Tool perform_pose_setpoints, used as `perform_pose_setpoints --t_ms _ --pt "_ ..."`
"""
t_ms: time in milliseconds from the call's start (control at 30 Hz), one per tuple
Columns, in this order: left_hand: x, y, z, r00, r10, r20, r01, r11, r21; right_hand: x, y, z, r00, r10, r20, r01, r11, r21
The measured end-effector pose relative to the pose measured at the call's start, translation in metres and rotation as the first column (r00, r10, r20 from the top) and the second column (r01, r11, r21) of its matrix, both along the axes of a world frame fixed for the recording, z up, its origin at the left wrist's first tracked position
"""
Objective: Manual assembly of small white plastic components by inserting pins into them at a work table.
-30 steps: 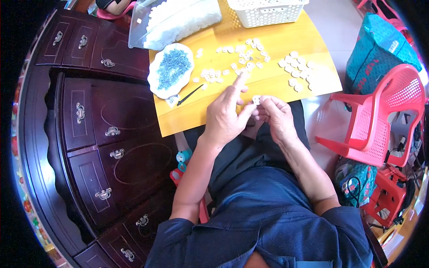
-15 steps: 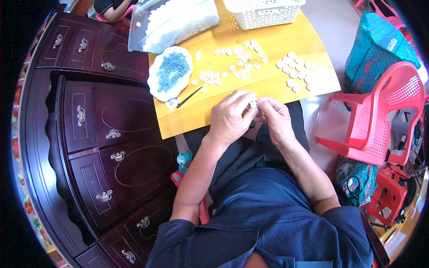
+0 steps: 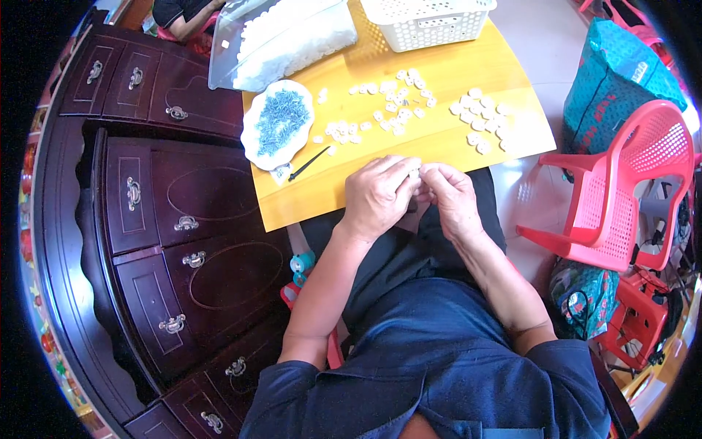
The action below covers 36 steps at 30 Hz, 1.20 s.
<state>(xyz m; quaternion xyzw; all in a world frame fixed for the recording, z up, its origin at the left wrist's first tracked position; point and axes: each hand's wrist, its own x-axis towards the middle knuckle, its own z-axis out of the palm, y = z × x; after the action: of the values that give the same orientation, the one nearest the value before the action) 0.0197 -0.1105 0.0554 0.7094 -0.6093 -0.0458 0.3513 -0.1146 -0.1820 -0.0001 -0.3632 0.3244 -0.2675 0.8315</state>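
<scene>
**Working a small white piece between both hands at the tabletop's near edge**

Looking from my left, I am sitting beside a dark wooden cabinet (image 3: 183, 241) with metal drawer pulls, which is standing just against the left edge of the yellow tabletop (image 3: 446, 132). At the tabletop's left end a white dish (image 3: 251, 143) full of small blue-grey bits is lying, and a thin black tool (image 3: 308, 164) is resting just beside it on the near side. Behind the dish a clear bag (image 3: 285, 36) of white pieces is slumping at the far edge.

My left hand (image 3: 378, 194) is curling over the near edge of the tabletop, fingers bent and pressing toward my right hand. Between the two, at the fingertips, I am pinching a small white piece (image 3: 418, 172); it is mostly hidden by my fingers, so I cannot tell its shape. My right hand (image 3: 450, 197) is closing on it from the other side, touching the left.

Beyond my hands, scattered white pieces (image 3: 387, 113) are lying across the middle of the tabletop, with another cluster (image 3: 482, 121) toward its right end. A white lattice basket (image 3: 428, 20) is sitting at the far edge. Further right, off the tabletop, a red plastic chair (image 3: 621, 190) is standing on the floor, with a teal bag (image 3: 621, 80) behind it.
</scene>
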Motion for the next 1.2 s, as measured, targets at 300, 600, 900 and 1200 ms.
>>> perform_pose_setpoints --t_ms 300,600,900,1200 --pt "0.001 -0.002 -0.009 1.000 -0.025 -0.007 0.025 0.998 -0.050 0.000 -0.001 0.006 0.999 -0.015 -0.032 0.013 0.999 -0.035" --pt "0.014 -0.022 0.002 0.983 0.011 -0.183 -0.009 1.000 0.015 -0.006 -0.021 0.009 0.995 -0.102 0.019 0.103 0.992 -0.070" --pt "0.063 -0.093 -0.003 0.975 0.042 0.217 -0.045 0.999 0.007 -0.009 -0.031 0.012 0.995 -0.104 -0.013 0.101 0.987 -0.123" --pt "0.069 -0.127 -0.006 0.907 -0.191 0.375 0.102 0.964 0.245 -0.012 -0.032 0.013 0.990 -0.122 -0.074 0.100 0.963 -0.249"
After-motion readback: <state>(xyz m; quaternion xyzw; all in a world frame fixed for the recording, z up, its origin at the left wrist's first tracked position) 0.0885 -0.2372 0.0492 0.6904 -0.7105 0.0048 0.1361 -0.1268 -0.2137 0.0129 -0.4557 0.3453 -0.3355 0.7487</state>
